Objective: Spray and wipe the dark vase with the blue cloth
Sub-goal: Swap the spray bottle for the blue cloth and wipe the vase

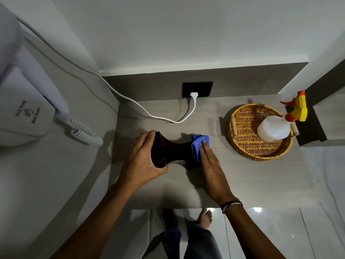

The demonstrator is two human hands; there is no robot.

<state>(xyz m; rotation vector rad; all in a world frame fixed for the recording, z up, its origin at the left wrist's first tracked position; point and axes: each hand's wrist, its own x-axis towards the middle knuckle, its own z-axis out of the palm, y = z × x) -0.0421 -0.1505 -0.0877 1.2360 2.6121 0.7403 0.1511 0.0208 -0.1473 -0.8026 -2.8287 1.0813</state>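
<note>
The dark vase (171, 149) lies on its side near the middle of the counter (242, 180), its flared end toward the left edge. Much of it is hidden: the left hand (143, 161) wraps that flared end, grip closed around the rim, and the blue cloth (198, 144) covers the other end. The right hand (211, 165) lies flat on the cloth, fingers extended and pressing it onto the vase; its thumb is out of sight. In the far right corner, a wicker tray (242, 144) holds a translucent spray bottle (274, 128) with a yellow and red trigger head. A white cable (158, 116) trails across the far edge to a plug (193, 94) in a black socket. A wall-mounted dryer (24, 113), partly cut off, hangs left.
</note>
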